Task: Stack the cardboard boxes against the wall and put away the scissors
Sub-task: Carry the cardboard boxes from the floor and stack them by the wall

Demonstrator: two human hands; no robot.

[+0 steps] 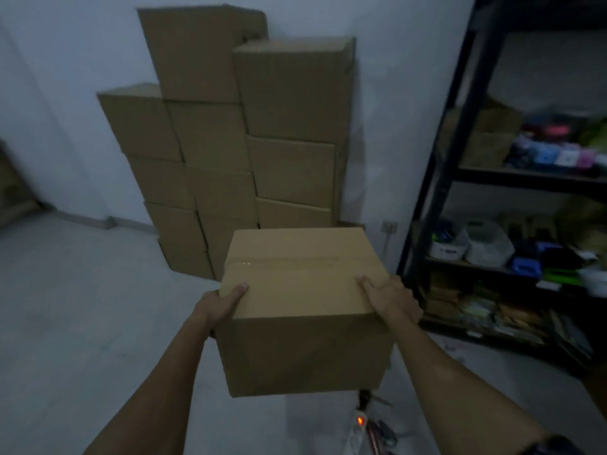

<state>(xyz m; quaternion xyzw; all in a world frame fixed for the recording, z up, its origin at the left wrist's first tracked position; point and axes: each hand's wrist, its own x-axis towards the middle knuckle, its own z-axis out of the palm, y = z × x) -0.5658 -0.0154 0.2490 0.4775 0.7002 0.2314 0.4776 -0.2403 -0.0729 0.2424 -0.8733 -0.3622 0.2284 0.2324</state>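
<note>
You hold a brown cardboard box [305,310] in the middle of the frame, up off the floor. Your left hand [220,307] grips its left top edge, thumb lying flat on the lid, the other fingers tucked down the side where you can't see them. Your right hand [391,300] grips the right top edge the same way, with fingers bent over the corner. Both hands are closed on the box.

The box looks stiff, with flat sides and sharp corners. Clear tape [282,261] runs across the lid, so it should stay shut. I can't tell if it is heavy. The sides are smooth, so it could slip. It would be safer to put your palms lower, under the bottom edges, before you lift it high.

Low in the frame, under the box, some small things [368,425] lie on the floor, one with a little orange light. The scissors may be there, but it is too dark and blurry to say.

Farther off, in the upper middle of the frame, a big stack of boxes [236,142] leans on the white wall [394,93]. The left column is lowest, so that top looks like the easiest spot. On the right side stands a black shelf [437,165] full of small stuff.
</note>
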